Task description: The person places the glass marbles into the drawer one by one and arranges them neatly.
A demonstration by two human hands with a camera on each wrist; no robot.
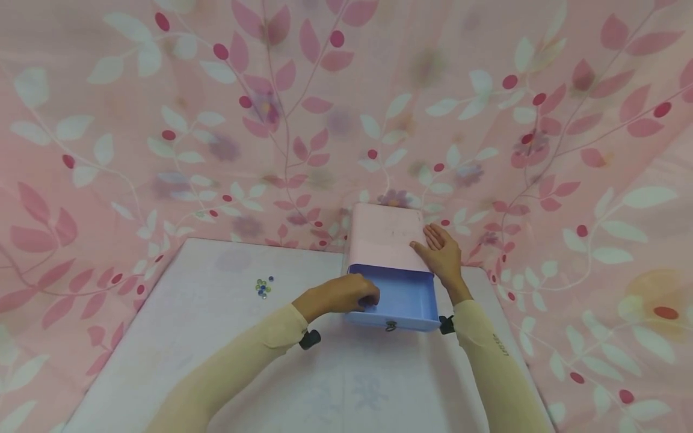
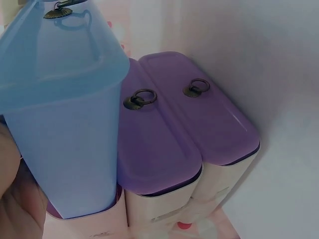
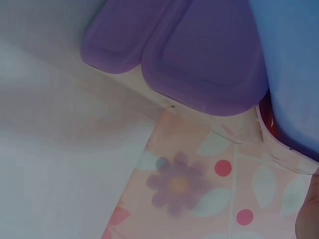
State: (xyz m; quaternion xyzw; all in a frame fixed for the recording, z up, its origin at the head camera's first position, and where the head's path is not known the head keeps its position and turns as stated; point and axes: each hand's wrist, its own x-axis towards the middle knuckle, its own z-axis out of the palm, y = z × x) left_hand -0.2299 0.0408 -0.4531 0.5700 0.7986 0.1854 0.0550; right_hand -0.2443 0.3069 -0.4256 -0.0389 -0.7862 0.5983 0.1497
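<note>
A small chest with a pale pink top (image 1: pixel 387 237) stands at the back of the table, its light blue top drawer (image 1: pixel 406 297) pulled out. My left hand (image 1: pixel 352 293) reaches over the drawer's left side, fingers bent down inside it; whether they hold anything is hidden. My right hand (image 1: pixel 441 252) rests against the chest's right side, fingers extended and thumb at the top edge. Below the blue drawer, two purple drawers (image 2: pixel 154 144) with ring pulls are closed in the left wrist view. Several blue, green and clear glass beads (image 1: pixel 263 287) lie left of the chest.
A white cloth (image 1: pixel 216 300) with faint flowers covers the table. Pink floral fabric (image 1: pixel 303 120) hangs behind the chest and along both sides. A metal ring pull (image 1: pixel 391 325) hangs on the blue drawer's front.
</note>
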